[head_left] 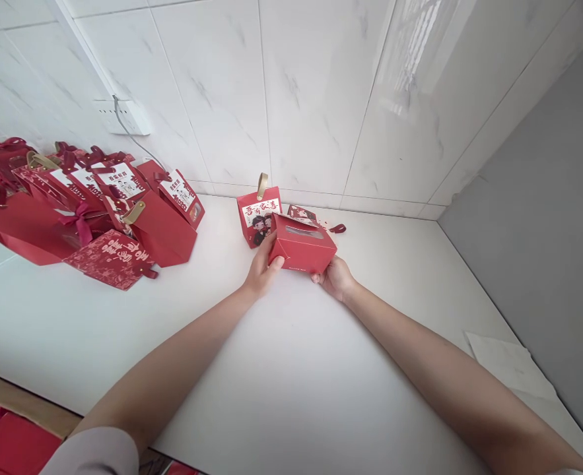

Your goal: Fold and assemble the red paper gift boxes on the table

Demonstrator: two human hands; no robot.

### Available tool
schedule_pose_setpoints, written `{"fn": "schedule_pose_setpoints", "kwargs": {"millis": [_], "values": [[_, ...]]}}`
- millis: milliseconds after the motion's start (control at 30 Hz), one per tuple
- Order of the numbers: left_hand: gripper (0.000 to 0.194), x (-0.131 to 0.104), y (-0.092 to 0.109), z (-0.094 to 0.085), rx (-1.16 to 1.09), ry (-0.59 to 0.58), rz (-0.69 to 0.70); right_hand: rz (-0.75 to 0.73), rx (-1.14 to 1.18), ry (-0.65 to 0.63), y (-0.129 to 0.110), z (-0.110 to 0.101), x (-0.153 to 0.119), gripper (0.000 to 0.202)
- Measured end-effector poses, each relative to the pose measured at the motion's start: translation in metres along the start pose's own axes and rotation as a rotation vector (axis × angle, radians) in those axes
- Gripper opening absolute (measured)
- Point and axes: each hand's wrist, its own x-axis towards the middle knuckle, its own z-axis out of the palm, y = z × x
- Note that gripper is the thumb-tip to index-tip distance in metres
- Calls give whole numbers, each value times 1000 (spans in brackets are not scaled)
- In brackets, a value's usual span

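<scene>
Between my two hands is a red gift box (pixel 304 249), tilted so that a long cut-out window shows on its upper face. My left hand (pixel 263 267) grips its left end, thumb on the near side. At the lower right corner, my right hand (pixel 338 277) has its fingers curled around the box, partly hidden beneath it. Just behind stands another red gift box (pixel 260 214) with a gold loop handle and a printed white label. A patterned red box (pixel 302 212) with a dark red ribbon loop (pixel 338 229) lies partly covered by the held one.
Several red gift boxes (pixel 172 227) with ribbons crowd the left of the white table (pixel 281 369). A wall socket (pixel 123 117) with a grey cable is above them. White sheets (pixel 506 363) lie at the right edge by a grey panel (pixel 543 198). Red items (pixel 14 439) show below the table, lower left.
</scene>
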Motion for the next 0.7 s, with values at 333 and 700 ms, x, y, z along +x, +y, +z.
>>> {"fn": "schedule_pose_setpoints", "kwargs": {"millis": [333,700], "values": [[51,1,4,0,242,237,47,72,116,-177,-25,6,-12,79],[38,8,-4,-6,265,238,69,-49,524,9,-44,35,-24,68]]}}
